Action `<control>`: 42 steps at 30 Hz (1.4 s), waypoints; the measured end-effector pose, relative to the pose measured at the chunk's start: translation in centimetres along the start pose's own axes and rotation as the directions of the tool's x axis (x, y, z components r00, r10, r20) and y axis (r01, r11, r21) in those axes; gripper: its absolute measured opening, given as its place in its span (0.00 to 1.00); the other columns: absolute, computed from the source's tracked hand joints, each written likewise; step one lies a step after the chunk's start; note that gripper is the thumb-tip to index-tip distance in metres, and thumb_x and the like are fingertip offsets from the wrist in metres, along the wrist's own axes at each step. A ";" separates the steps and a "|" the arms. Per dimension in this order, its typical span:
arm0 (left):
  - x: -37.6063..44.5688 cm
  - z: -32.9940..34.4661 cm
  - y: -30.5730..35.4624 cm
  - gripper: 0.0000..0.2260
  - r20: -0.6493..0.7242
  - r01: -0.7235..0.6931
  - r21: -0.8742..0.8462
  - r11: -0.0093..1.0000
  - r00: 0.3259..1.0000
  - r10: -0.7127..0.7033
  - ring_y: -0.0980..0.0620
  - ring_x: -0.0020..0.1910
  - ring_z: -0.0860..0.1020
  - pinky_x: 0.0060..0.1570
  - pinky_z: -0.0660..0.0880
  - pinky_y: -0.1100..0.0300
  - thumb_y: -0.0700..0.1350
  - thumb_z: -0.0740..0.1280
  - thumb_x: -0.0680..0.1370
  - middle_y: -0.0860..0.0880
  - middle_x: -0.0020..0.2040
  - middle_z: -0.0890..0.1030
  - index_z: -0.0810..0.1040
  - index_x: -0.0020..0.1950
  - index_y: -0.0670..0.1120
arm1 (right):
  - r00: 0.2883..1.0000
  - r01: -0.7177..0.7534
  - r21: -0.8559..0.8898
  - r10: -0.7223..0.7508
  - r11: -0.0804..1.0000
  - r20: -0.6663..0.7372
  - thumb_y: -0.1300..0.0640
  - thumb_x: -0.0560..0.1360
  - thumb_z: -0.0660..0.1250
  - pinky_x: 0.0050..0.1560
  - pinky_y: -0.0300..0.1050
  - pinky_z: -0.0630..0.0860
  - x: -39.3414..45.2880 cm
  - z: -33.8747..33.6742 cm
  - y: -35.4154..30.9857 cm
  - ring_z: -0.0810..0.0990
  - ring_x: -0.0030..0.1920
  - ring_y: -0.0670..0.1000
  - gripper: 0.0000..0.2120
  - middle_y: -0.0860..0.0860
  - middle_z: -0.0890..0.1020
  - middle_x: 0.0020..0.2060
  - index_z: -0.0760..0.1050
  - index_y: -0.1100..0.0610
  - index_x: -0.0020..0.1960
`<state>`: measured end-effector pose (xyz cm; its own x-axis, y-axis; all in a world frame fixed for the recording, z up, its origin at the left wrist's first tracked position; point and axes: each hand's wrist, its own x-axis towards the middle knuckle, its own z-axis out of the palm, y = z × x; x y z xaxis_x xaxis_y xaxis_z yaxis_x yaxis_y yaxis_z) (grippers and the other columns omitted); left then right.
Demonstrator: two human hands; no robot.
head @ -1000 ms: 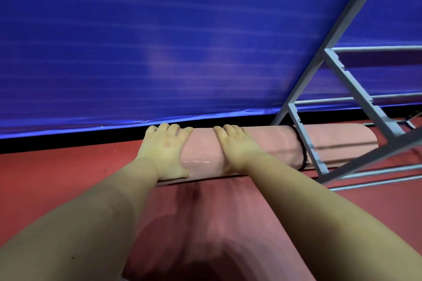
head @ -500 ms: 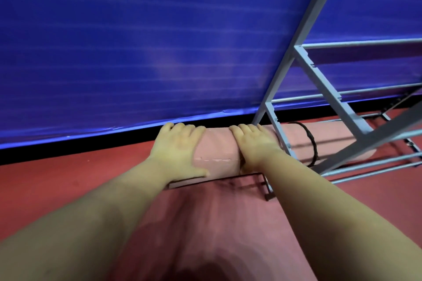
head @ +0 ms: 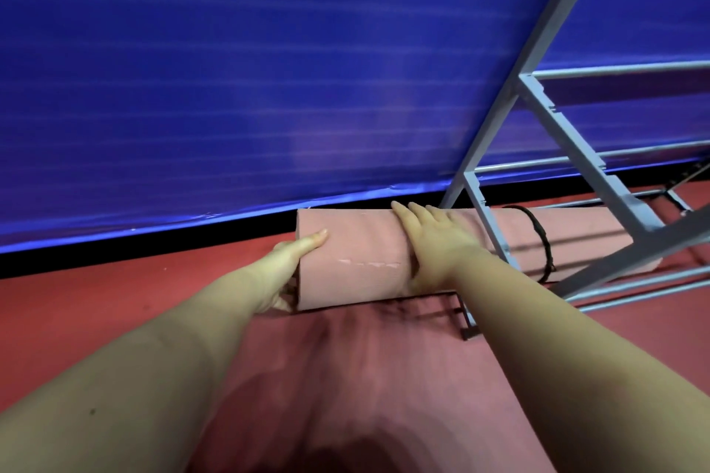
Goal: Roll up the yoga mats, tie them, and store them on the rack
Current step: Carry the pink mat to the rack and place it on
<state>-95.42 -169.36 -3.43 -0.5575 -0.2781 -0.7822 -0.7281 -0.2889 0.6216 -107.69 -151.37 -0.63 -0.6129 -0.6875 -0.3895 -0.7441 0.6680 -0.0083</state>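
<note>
A rolled pink yoga mat [head: 357,253] lies lengthwise on the lowest bars of the grey metal rack [head: 576,142], at the foot of the wall. A black tie [head: 543,242] loops around its right part. My left hand [head: 286,269] is flat against the roll's left end, thumb resting on its top. My right hand [head: 434,246] is laid over the roll near its middle, fingers reaching across the top, just left of a rack post. The right end of the roll sits behind the rack's slanted bars.
A blue padded wall [head: 269,69] with a black base strip stands right behind the roll. Red floor [head: 96,299] spreads to the left. A blurred pinkish surface [head: 365,376] lies under my arms. Rack rails cross the right side.
My left hand has left the top of the roll and gone to its left end. The roll sits further right, deeper in the rack. My right hand stays on top.
</note>
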 end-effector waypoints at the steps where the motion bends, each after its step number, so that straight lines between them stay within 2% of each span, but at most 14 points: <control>1: 0.1 0.1 0.1 0.27 -0.024 -0.004 0.007 1.000 1.000 0.004 0.45 0.45 0.78 0.43 0.74 0.53 0.64 0.65 0.72 0.44 0.50 0.79 0.72 0.65 0.49 | 0.999 0.033 0.039 -0.033 0.999 -0.001 0.41 0.60 0.78 0.75 0.55 0.50 -0.1 -0.2 -0.9 0.49 0.77 0.57 0.64 0.56 0.48 0.77 0.37 0.53 0.77; 4: 0.4 0.3 0.1 0.26 -0.082 -0.027 0.021 0.999 0.996 0.029 0.45 0.45 0.77 0.47 0.75 0.51 0.65 0.64 0.73 0.44 0.49 0.79 0.73 0.63 0.49 | 0.992 0.128 0.012 -0.128 0.992 0.006 0.39 0.59 0.78 0.74 0.60 0.45 0.0 -0.2 -4.9 0.42 0.77 0.59 0.66 0.59 0.42 0.77 0.32 0.52 0.76; 8: 0.8 0.4 0.1 0.29 -0.104 -0.028 0.009 1.000 0.994 0.028 0.42 0.50 0.78 0.52 0.75 0.47 0.65 0.66 0.70 0.43 0.54 0.78 0.70 0.65 0.50 | 0.998 0.041 -0.143 -0.049 0.989 -0.051 0.43 0.66 0.75 0.72 0.66 0.46 0.3 0.8 -6.4 0.40 0.76 0.62 0.62 0.62 0.40 0.76 0.27 0.53 0.75; 12: 0.7 1.9 0.3 0.29 -0.077 -0.042 -0.077 0.996 0.996 0.036 0.46 0.42 0.78 0.38 0.73 0.56 0.63 0.68 0.70 0.45 0.49 0.79 0.72 0.65 0.48 | 0.991 -0.026 -0.173 0.003 0.985 -0.136 0.54 0.73 0.68 0.71 0.66 0.50 0.1 0.8 -5.7 0.48 0.75 0.63 0.48 0.64 0.49 0.75 0.35 0.55 0.77; 16: 1.6 3.8 0.4 0.24 -0.066 -0.080 -0.118 0.990 0.995 0.072 0.48 0.39 0.78 0.37 0.73 0.58 0.61 0.69 0.70 0.46 0.44 0.80 0.76 0.60 0.47 | 0.990 -0.045 -0.174 0.021 0.984 -0.140 0.56 0.74 0.66 0.72 0.62 0.49 -0.2 0.7 -4.0 0.51 0.74 0.64 0.44 0.64 0.50 0.74 0.38 0.57 0.77; 19: 2.3 5.6 0.5 0.21 -0.048 -0.093 -0.128 0.987 0.995 0.088 0.48 0.38 0.79 0.38 0.74 0.57 0.60 0.70 0.70 0.48 0.41 0.80 0.78 0.55 0.47 | 0.984 -0.058 -0.187 0.025 0.981 -0.174 0.58 0.76 0.63 0.74 0.56 0.43 -0.5 0.9 -2.4 0.52 0.74 0.64 0.40 0.65 0.52 0.73 0.39 0.59 0.77; 21: 2.9 6.6 0.4 0.21 -0.049 -0.108 -0.130 0.986 0.993 0.103 0.47 0.42 0.80 0.42 0.75 0.56 0.60 0.71 0.69 0.47 0.44 0.82 0.77 0.54 0.47 | 0.980 -0.054 -0.213 0.011 0.975 -0.198 0.59 0.76 0.63 0.74 0.54 0.40 -0.6 1.5 -1.6 0.54 0.74 0.64 0.39 0.66 0.55 0.72 0.41 0.60 0.77; 24: 3.5 7.8 0.2 0.27 -0.051 -0.123 -0.124 0.985 0.992 0.117 0.46 0.49 0.81 0.43 0.76 0.55 0.62 0.71 0.68 0.46 0.53 0.81 0.73 0.60 0.49 | 0.931 -0.108 -0.250 0.010 0.962 -0.364 0.56 0.70 0.70 0.75 0.53 0.47 -0.7 1.6 -0.8 0.65 0.70 0.63 0.40 0.69 0.65 0.67 0.54 0.63 0.76; 28: 3.7 8.7 -0.2 0.29 -0.039 -0.104 -0.135 0.985 0.994 0.100 0.45 0.52 0.79 0.44 0.77 0.54 0.64 0.72 0.66 0.46 0.55 0.80 0.70 0.60 0.50 | 0.973 -0.086 -0.267 0.023 0.960 -0.228 0.58 0.77 0.59 0.74 0.53 0.36 -1.1 2.7 0.2 0.55 0.74 0.62 0.36 0.66 0.56 0.72 0.41 0.61 0.77; 32: 3.8 8.1 -0.3 0.40 -0.014 -0.073 -0.102 0.992 0.997 0.072 0.45 0.52 0.80 0.43 0.76 0.54 0.69 0.71 0.53 0.46 0.55 0.80 0.71 0.60 0.51 | 0.949 -0.089 -0.299 -0.010 0.950 -0.315 0.56 0.72 0.66 0.74 0.54 0.48 -0.6 3.3 -0.2 0.66 0.70 0.62 0.37 0.66 0.66 0.68 0.53 0.61 0.76; 34: 3.9 7.6 -0.5 0.35 -0.035 -0.079 -0.102 0.992 0.997 0.076 0.46 0.52 0.79 0.45 0.76 0.53 0.67 0.72 0.58 0.47 0.55 0.80 0.70 0.58 0.52 | 0.933 -0.108 -0.270 0.003 0.957 -0.361 0.57 0.61 0.72 0.69 0.55 0.65 0.0 3.6 -0.8 0.78 0.58 0.62 0.35 0.67 0.77 0.56 0.72 0.62 0.67; 36: 4.0 7.2 -1.0 0.27 -0.070 -0.086 -0.104 0.991 0.994 0.079 0.47 0.51 0.78 0.43 0.75 0.55 0.63 0.70 0.68 0.47 0.53 0.78 0.68 0.58 0.50 | 0.909 -0.062 -0.266 -0.055 0.962 -0.414 0.58 0.57 0.70 0.59 0.54 0.75 0.5 4.1 -1.1 0.82 0.48 0.60 0.26 0.64 0.82 0.45 0.82 0.60 0.56; 39: 3.6 6.9 -1.8 0.22 -0.047 -0.046 -0.111 0.993 0.998 0.041 0.46 0.51 0.78 0.38 0.76 0.55 0.60 0.67 0.73 0.45 0.53 0.76 0.66 0.58 0.49 | 0.915 -0.040 -0.272 -0.074 0.962 -0.397 0.56 0.62 0.63 0.58 0.53 0.76 0.4 4.2 -1.4 0.83 0.47 0.59 0.22 0.62 0.83 0.45 0.83 0.57 0.54; 42: 3.2 7.2 -2.1 0.22 -0.033 -0.011 -0.131 0.991 0.999 0.007 0.44 0.53 0.77 0.38 0.76 0.54 0.60 0.66 0.73 0.44 0.55 0.75 0.66 0.58 0.48 | 0.946 -0.043 -0.284 -0.052 0.958 -0.320 0.55 0.61 0.72 0.64 0.55 0.71 0.4 4.0 -1.2 0.80 0.54 0.62 0.30 0.65 0.80 0.53 0.78 0.59 0.62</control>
<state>-98.52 -163.05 -7.51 -0.5489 -0.3105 -0.7761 -0.6635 -0.4030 0.6304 -106.01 -151.30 -4.46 -0.6260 -0.7764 -0.0735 -0.7618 0.5885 0.2708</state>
